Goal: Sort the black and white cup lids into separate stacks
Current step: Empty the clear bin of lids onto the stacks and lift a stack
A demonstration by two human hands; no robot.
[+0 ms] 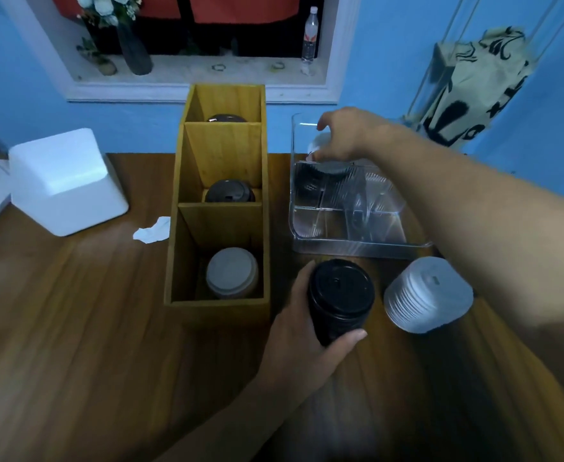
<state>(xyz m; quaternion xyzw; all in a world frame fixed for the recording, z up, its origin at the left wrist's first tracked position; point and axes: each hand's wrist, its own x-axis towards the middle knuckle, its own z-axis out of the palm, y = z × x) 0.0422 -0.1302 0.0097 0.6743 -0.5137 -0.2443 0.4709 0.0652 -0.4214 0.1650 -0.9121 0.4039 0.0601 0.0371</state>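
On the worktop (74, 328), this side of the clear plastic bin (357, 243): 2 lid stacks.
- Black lid stack (340, 298), x1. The left hand (302, 331) grips it, fingers curled round the far left side and thumb across the near side.
- White lid stack (427, 295), x1. It stands free just right of the left fingers and apart from the black stack. The right forearm crosses above its right edge.

The right hand (350, 135) reaches over the bin's far left corner with its fingers bent downward. 1 black lid (333, 167) lies right under the fingertips and 1 white lid (318, 141) sits beneath the palm. I cannot tell whether the fingers pinch either one, because the hand and the ribbed bin wall block the view. The rest of the bin's contents are unclear through the plastic.

Left of both hands is a wooden organiser (180, 228) with 3 compartments in a row, 1 lid top visible in each:
- far compartment: dark lid (226, 119);
- middle compartment: second dark lid (230, 192);
- near compartment: pale lid (232, 271).

Further left are 1 scrap of crumpled paper (152, 231), against the organiser's side, and 1 white foam block (64, 181).
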